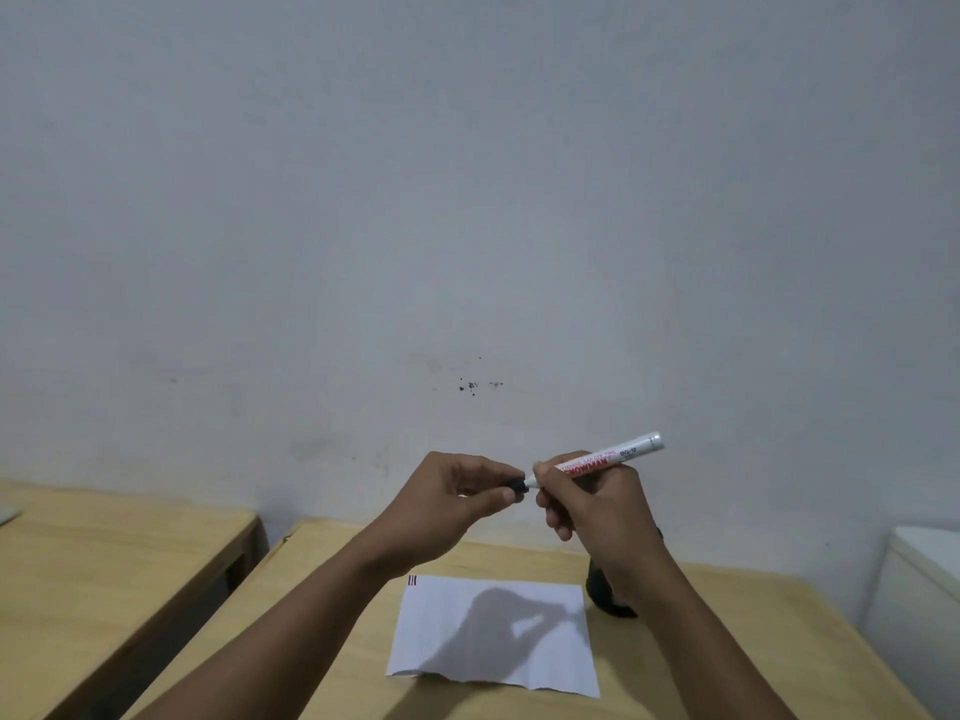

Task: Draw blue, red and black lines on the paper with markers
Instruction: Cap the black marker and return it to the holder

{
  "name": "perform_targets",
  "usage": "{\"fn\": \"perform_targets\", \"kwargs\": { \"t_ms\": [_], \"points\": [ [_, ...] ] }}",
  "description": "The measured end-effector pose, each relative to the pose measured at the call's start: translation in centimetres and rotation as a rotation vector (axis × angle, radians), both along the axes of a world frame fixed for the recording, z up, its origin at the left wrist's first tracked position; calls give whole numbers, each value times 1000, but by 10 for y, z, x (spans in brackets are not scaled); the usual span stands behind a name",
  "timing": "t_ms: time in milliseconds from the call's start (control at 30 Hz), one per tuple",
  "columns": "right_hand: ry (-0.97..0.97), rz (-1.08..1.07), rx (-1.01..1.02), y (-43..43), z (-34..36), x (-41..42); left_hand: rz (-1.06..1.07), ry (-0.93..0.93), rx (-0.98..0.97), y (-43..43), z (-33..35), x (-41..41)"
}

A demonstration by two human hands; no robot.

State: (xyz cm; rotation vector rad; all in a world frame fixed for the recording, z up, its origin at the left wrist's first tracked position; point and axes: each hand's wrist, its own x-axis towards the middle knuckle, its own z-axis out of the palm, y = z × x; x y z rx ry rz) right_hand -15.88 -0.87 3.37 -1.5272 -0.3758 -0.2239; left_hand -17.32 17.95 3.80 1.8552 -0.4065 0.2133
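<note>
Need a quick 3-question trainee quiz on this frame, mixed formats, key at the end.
1. True or false: the paper lies flat on the table, under the raised hands.
2. Which hand holds the marker by its barrel? A) left hand B) right hand
3. Fill in: the left hand pinches the dark ____ at the marker's tip end.

Key: 1 true; 2 B, the right hand; 3 cap.
</note>
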Motion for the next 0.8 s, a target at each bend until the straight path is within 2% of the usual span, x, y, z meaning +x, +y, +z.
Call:
{"fn": "perform_targets", "kwargs": {
  "t_ms": [167, 300, 433, 533, 700, 800],
  "points": [
    [-51, 26, -87, -10, 9, -8, -4, -60, 146, -9, 9, -2],
    [-30, 39, -137, -18, 17, -9, 5, -77, 157, -12, 13, -1],
    [2, 87, 12, -21, 20, -6, 22, -128, 211, -14, 17, 2],
    [-18, 101, 4, -21, 19, -4, 11, -147, 286, -15, 20, 4],
    [-46, 169, -99, -27, 17, -3, -143, -59, 411, -7, 28, 3],
    [-70, 110, -79, -23, 11, -4, -55, -193, 511, -9, 29, 1]
  ]
}}
